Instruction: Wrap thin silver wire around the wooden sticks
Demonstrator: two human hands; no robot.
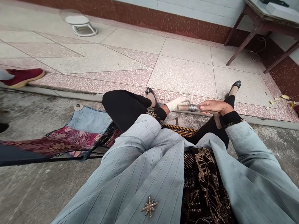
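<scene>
My right hand [213, 106], bare, is closed round an angled wooden stick [182, 107]. Silver wire [193, 108] is wound in a tight coil about the stick's middle. Its other end points down below my palm. My left hand [177, 103] wears a white knitted glove. The gloved fingers are bent together beside the stick's left end; whatever they grip is hidden. Under my hands, between my legs, shows the yellow-and-black woven rim of a basket [181, 130]. A short brown piece [177, 121] stands up at it.
A fabric folding chair [91, 119] stands close on my left. Ahead, a low step edge [268, 121] borders the tiled floor. A white stool [80, 23] is at the back left, a wooden table [257, 23] at the back right. Another person's red shoe [25, 76] rests at left.
</scene>
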